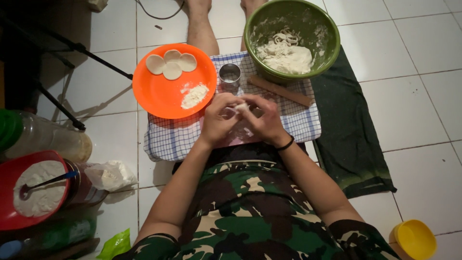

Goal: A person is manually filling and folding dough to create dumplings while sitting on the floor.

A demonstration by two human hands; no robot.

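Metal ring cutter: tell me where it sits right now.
In the head view, the round metal ring cutter stands on the checked cloth, between the orange plastic plate and the green bowl, beyond both hands.

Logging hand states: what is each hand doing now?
Left hand: fingers closed on the dough piece.
Right hand: fingers closed on the same dough piece.

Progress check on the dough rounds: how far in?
Done: four flat dough rounds lie on the orange plate beside a flour pile. In hand: the left hand and right hand pinch a small dough piece between them. Left: a large dough lump sits in the green bowl.
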